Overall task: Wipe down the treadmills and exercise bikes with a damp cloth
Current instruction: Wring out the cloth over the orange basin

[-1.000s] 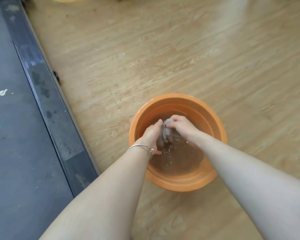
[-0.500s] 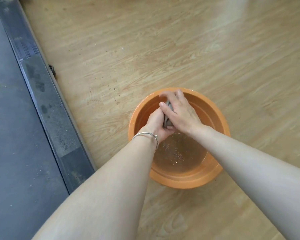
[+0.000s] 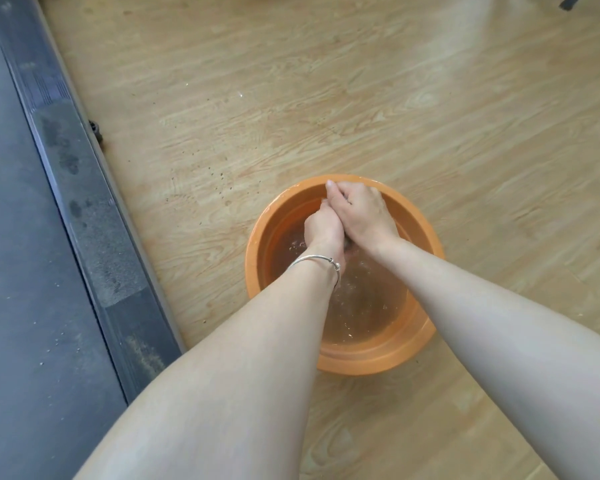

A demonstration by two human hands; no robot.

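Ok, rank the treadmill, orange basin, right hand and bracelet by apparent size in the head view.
1. treadmill, largest, though the frame crops it
2. orange basin
3. right hand
4. bracelet, smallest

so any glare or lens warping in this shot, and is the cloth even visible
Head view: a pale glare washes out the floor at top right; the wide lens slightly bows the treadmill edge; ripples break up the water in the basin; the cloth is nearly hidden, gripped between the left hand and right hand.
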